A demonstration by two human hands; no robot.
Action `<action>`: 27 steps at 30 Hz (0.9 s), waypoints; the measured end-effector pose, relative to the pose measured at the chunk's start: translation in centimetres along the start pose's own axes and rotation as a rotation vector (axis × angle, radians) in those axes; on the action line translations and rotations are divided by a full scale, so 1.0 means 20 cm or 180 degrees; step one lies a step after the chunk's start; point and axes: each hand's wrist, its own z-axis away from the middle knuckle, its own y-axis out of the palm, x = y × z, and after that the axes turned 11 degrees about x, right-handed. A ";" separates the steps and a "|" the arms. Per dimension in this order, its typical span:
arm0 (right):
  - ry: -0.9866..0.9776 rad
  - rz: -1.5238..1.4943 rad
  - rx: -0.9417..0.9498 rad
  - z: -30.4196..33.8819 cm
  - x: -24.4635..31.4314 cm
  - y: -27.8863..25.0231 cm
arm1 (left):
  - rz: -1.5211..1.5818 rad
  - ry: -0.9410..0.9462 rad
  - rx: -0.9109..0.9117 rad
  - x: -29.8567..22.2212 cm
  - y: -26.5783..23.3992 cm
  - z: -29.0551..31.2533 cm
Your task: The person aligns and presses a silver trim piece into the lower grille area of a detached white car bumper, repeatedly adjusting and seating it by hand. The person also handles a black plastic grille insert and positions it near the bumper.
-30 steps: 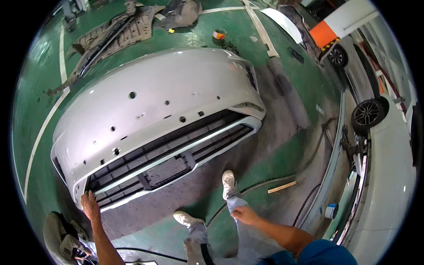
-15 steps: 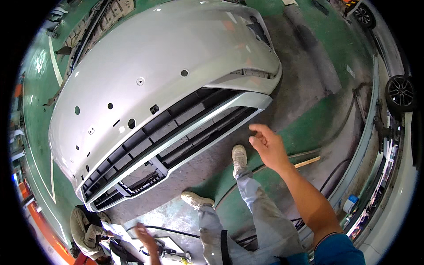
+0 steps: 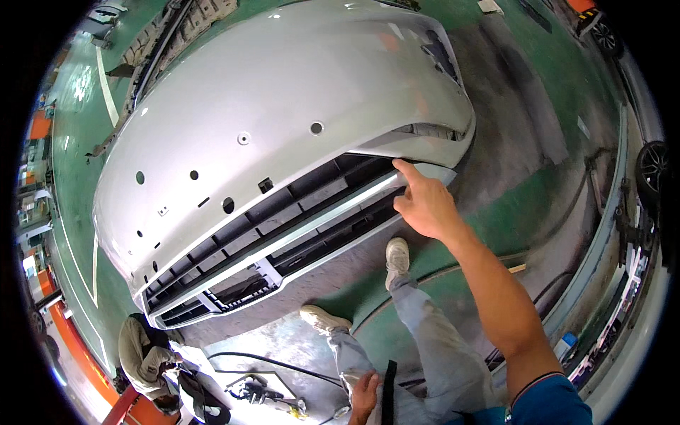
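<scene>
A large silver-grey car bumper cover (image 3: 283,78) lies across the upper middle, with round and square holes and a black slatted grille (image 3: 234,241) along its near side. My right hand (image 3: 426,205) reaches to the right end of this grille. Its index finger points out at the grille's upper edge, the thumb stands apart and nothing is held; whether the fingertip touches, I cannot tell. Low in the view, my left hand (image 3: 365,398) hangs beside my thigh with loosely bent fingers and no object visible in it.
A co-worker (image 3: 145,361) crouches at the lower left. Near this person lies a white board (image 3: 283,386) with tools on it. A dark hose (image 3: 276,365) crosses the floor by my shoes. At right stand a long rail (image 3: 602,234) and a car wheel (image 3: 650,168).
My right hand has moved up and left, from beside the bumper cover to the grille's right end. My left hand has swung right, toward my leg. The view has shifted slightly.
</scene>
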 end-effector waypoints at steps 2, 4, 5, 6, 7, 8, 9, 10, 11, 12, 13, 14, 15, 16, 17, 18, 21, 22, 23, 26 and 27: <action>0.0115 0.0312 0.0011 0.00 0.03 0.00 | 0.0295 0.0069 0.0012 -0.01 -0.03 -0.02; 0.0024 0.0506 -0.0152 0.00 0.01 0.02 | 0.0560 0.0136 0.0017 0.00 -0.07 -0.02; -0.0166 0.0388 -0.0143 0.03 0.03 0.03 | 0.0591 0.0067 0.0024 0.01 -0.08 -0.01; -0.0350 0.0266 -0.0134 0.08 0.04 0.04 | 0.0616 -0.0004 0.0036 0.02 -0.11 0.01; -0.0534 0.0145 -0.0124 0.13 0.05 0.07 | 0.0641 -0.0075 0.0049 0.04 -0.13 0.03; -0.0855 0.0021 -0.0231 0.19 0.02 0.12 | -0.0013 0.0135 0.0017 0.13 -0.15 0.03; -0.1007 -0.0256 -0.0213 0.27 0.00 0.18 | -0.0661 0.0342 -0.0010 0.30 -0.16 0.03; -0.1123 -0.0378 -0.0249 0.35 -0.04 0.27 | -0.1312 0.0540 -0.0060 0.44 -0.17 0.05; -0.1074 -0.0450 -0.0141 0.43 -0.08 0.34 | -0.1357 0.0366 -0.0062 0.51 -0.18 0.08; -0.0940 -0.0477 0.0094 0.49 -0.14 0.43 | -0.1407 0.0187 -0.0085 0.57 -0.21 0.11; -0.0911 -0.0183 0.0181 0.56 -0.21 0.51 | -0.1452 0.0017 -0.0095 0.58 -0.23 0.12; -0.0889 0.0104 0.0272 0.60 -0.25 0.56 | -0.1242 -0.0230 -0.0102 0.53 -0.25 0.14; -0.0849 0.0087 0.0359 0.63 -0.27 0.61 | -0.1033 -0.0488 -0.0127 0.38 -0.29 0.19; -0.0789 0.0124 0.0395 0.68 -0.27 0.61 | -0.0819 -0.0681 -0.0103 0.25 -0.31 0.20; -0.0733 0.0098 0.0482 0.69 -0.28 0.63 | -0.0811 -0.0516 -0.0119 0.16 -0.33 0.20; -0.0702 -0.0064 0.0418 0.69 -0.28 0.64 | -0.0800 -0.0361 -0.0130 0.08 -0.35 0.20; -0.0574 -0.0229 0.0224 0.60 -0.26 0.58 | -0.0920 0.0394 -0.0601 0.08 -0.33 0.03; -0.0609 -0.0391 0.0181 0.55 -0.23 0.56 | -0.1011 0.0549 -0.0676 -0.11 -0.36 -0.03; -0.0561 -0.0522 0.0094 0.50 -0.23 0.50 | -0.0923 0.0860 -0.0675 -0.36 -0.38 -0.09; -0.0802 -0.0808 -0.0150 0.39 -0.21 0.38 | -0.1207 0.2150 -0.0961 -1.07 -0.40 -0.19; -0.0927 -0.0881 -0.0240 0.36 -0.21 0.34 | -0.1378 0.2552 -0.1045 -1.27 -0.41 -0.22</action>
